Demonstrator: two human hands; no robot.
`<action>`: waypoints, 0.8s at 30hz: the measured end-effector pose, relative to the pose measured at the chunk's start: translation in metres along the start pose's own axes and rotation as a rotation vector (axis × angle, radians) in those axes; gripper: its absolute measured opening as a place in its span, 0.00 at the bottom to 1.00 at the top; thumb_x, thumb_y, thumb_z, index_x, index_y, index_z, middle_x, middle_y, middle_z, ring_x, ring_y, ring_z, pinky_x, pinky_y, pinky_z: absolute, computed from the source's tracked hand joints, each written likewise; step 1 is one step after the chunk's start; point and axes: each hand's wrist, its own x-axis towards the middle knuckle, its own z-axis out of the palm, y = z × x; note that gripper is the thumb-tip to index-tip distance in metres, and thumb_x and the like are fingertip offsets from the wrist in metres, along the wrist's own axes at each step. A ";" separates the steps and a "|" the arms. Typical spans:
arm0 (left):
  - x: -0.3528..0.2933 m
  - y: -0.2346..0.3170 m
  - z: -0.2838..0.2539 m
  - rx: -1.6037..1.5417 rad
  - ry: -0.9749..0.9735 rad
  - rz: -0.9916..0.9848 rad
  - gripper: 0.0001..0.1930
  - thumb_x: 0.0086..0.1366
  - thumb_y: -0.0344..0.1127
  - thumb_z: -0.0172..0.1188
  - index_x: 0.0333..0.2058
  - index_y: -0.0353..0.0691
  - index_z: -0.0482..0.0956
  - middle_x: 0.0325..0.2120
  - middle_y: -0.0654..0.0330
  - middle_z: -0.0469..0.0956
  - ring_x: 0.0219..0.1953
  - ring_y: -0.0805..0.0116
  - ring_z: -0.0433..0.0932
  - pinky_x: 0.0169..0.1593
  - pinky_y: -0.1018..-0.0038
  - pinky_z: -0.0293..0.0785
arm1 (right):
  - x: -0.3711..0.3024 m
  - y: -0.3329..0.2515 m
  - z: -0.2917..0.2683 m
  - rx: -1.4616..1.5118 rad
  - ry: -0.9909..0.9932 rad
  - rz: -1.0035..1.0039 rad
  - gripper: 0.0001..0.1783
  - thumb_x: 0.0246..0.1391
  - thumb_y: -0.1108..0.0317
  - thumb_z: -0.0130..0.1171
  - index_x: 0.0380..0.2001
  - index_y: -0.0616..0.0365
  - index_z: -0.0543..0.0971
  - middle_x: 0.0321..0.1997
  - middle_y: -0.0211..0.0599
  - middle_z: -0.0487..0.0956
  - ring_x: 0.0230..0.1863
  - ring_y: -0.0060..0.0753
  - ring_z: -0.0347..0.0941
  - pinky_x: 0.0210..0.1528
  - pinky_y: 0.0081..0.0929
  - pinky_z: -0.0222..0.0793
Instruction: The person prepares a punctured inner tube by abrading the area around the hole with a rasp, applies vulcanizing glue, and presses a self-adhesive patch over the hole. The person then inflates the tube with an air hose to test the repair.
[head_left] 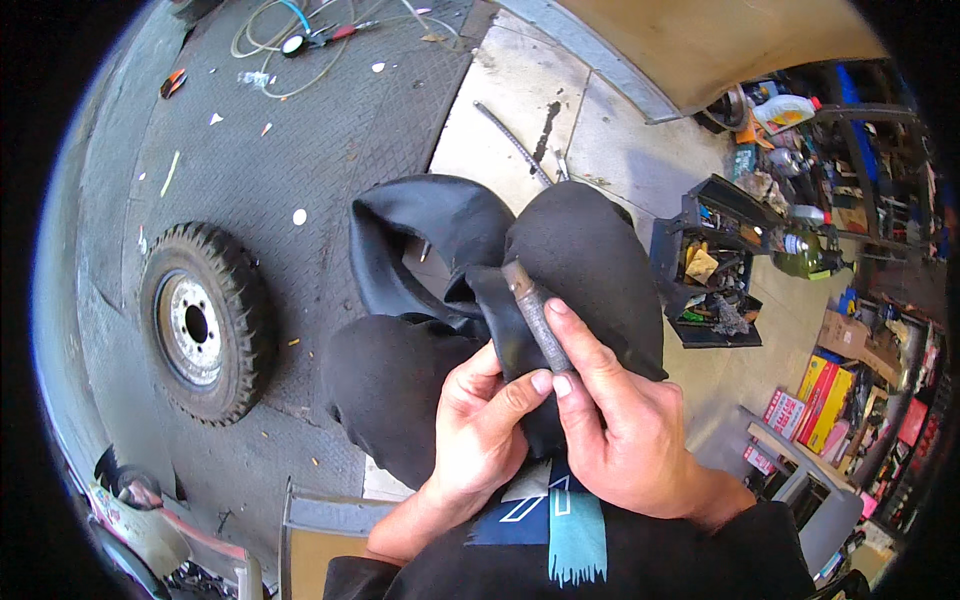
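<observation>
A black rubber inner tube (440,205) lies bent over and between my knees, with a flattened part drawn up toward my hands. My left hand (485,415) is closed, gripping this part of the tube between thumb and fingers. My right hand (630,430) is closed around a short, rough grey rod with a worn brown end (540,320); it looks like a file or rasp, though its exact kind is unclear. The rod lies along the tube's surface, its brown end pointing away from me. Both thumbs nearly meet at its near end. A thin metal valve stem (425,250) shows inside the tube's loop.
A small knobbly tyre on a silver rim (195,325) stands to the left on dark ribbed matting (330,120). An open black toolbox (712,265) sits at right before cluttered shelves (880,240). Air hose with a gauge (293,45) lies at far left. A metal bar (510,140) lies ahead.
</observation>
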 end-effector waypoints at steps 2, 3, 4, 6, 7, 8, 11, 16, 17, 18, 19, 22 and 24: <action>0.004 -0.002 -0.002 -0.012 -0.108 0.023 0.18 0.71 0.17 0.60 0.58 0.30 0.82 0.52 0.55 0.87 0.54 0.68 0.84 0.64 0.69 0.77 | 0.011 -0.003 0.001 -0.055 0.016 0.096 0.28 0.67 0.77 0.60 0.70 0.60 0.76 0.52 0.56 0.86 0.30 0.49 0.86 0.33 0.34 0.78; 0.005 -0.003 -0.003 -0.045 -0.143 0.044 0.19 0.70 0.16 0.60 0.58 0.29 0.83 0.52 0.54 0.87 0.53 0.67 0.84 0.64 0.68 0.77 | 0.015 -0.005 -0.002 -0.078 -0.012 0.139 0.28 0.67 0.76 0.60 0.70 0.59 0.75 0.47 0.55 0.85 0.29 0.50 0.85 0.32 0.36 0.78; 0.005 -0.003 -0.004 -0.052 -0.096 -0.014 0.18 0.70 0.16 0.60 0.57 0.29 0.83 0.52 0.54 0.87 0.53 0.66 0.85 0.64 0.68 0.77 | 0.017 -0.007 -0.004 -0.118 0.039 0.147 0.29 0.67 0.75 0.60 0.70 0.57 0.75 0.43 0.54 0.84 0.29 0.51 0.85 0.31 0.38 0.77; 0.004 -0.003 -0.004 -0.102 -0.032 -0.071 0.18 0.69 0.16 0.60 0.57 0.29 0.83 0.51 0.54 0.88 0.52 0.65 0.85 0.64 0.68 0.77 | 0.016 -0.016 -0.009 -0.079 0.105 0.213 0.28 0.68 0.75 0.59 0.70 0.57 0.75 0.46 0.56 0.84 0.31 0.54 0.86 0.32 0.38 0.78; 0.001 -0.003 -0.005 -0.137 -0.017 -0.074 0.19 0.68 0.16 0.59 0.56 0.30 0.84 0.50 0.53 0.88 0.51 0.65 0.86 0.63 0.67 0.78 | 0.015 -0.020 -0.009 -0.073 0.110 0.218 0.27 0.68 0.76 0.58 0.70 0.59 0.75 0.53 0.58 0.85 0.34 0.55 0.88 0.34 0.35 0.80; 0.001 -0.003 -0.006 -0.125 -0.009 -0.069 0.18 0.67 0.16 0.59 0.55 0.29 0.84 0.50 0.53 0.88 0.51 0.64 0.86 0.63 0.67 0.78 | 0.009 -0.026 -0.010 -0.064 0.113 0.119 0.28 0.68 0.76 0.59 0.70 0.59 0.75 0.54 0.57 0.85 0.32 0.53 0.87 0.33 0.35 0.80; -0.004 -0.003 -0.008 -0.137 -0.027 -0.027 0.19 0.64 0.19 0.58 0.54 0.29 0.84 0.50 0.51 0.88 0.49 0.62 0.87 0.62 0.67 0.79 | 0.004 -0.027 -0.003 -0.158 -0.029 0.102 0.29 0.67 0.75 0.60 0.71 0.58 0.75 0.49 0.59 0.85 0.28 0.51 0.86 0.31 0.36 0.78; -0.008 -0.004 -0.012 -0.191 0.023 -0.037 0.20 0.66 0.16 0.56 0.57 0.28 0.83 0.54 0.50 0.86 0.55 0.61 0.85 0.65 0.66 0.76 | 0.011 -0.021 0.004 -0.213 0.022 0.253 0.29 0.67 0.75 0.60 0.71 0.59 0.74 0.46 0.60 0.85 0.27 0.52 0.84 0.30 0.37 0.77; -0.010 -0.003 -0.012 -0.212 0.025 -0.042 0.21 0.66 0.16 0.57 0.57 0.28 0.83 0.54 0.50 0.86 0.56 0.61 0.85 0.65 0.65 0.76 | 0.008 -0.024 0.002 -0.185 0.016 0.220 0.29 0.68 0.75 0.60 0.71 0.59 0.74 0.46 0.60 0.85 0.27 0.52 0.84 0.30 0.38 0.77; -0.011 -0.003 -0.013 -0.240 0.033 -0.046 0.21 0.67 0.16 0.57 0.58 0.28 0.82 0.55 0.50 0.86 0.56 0.60 0.85 0.66 0.65 0.76 | 0.005 -0.028 -0.001 -0.118 0.046 0.162 0.29 0.68 0.75 0.60 0.71 0.60 0.74 0.46 0.60 0.86 0.26 0.52 0.84 0.30 0.37 0.77; -0.012 -0.003 -0.014 -0.193 0.059 -0.026 0.21 0.64 0.19 0.57 0.57 0.28 0.81 0.52 0.49 0.87 0.53 0.59 0.87 0.65 0.65 0.78 | 0.004 -0.029 0.001 -0.103 0.017 0.039 0.30 0.67 0.75 0.60 0.71 0.63 0.74 0.47 0.58 0.86 0.25 0.50 0.84 0.29 0.36 0.77; -0.012 -0.004 -0.017 -0.119 0.038 -0.003 0.20 0.65 0.19 0.57 0.56 0.28 0.82 0.52 0.50 0.87 0.53 0.60 0.86 0.65 0.66 0.78 | 0.007 -0.034 0.009 -0.237 -0.065 0.105 0.30 0.67 0.74 0.61 0.71 0.61 0.74 0.46 0.56 0.86 0.23 0.50 0.82 0.28 0.37 0.75; -0.011 -0.006 -0.017 -0.152 0.057 -0.016 0.20 0.65 0.19 0.57 0.56 0.28 0.82 0.52 0.50 0.87 0.54 0.60 0.86 0.65 0.66 0.78 | 0.022 -0.029 0.014 -0.220 -0.075 0.172 0.29 0.67 0.73 0.62 0.71 0.55 0.76 0.43 0.57 0.85 0.22 0.50 0.82 0.27 0.38 0.75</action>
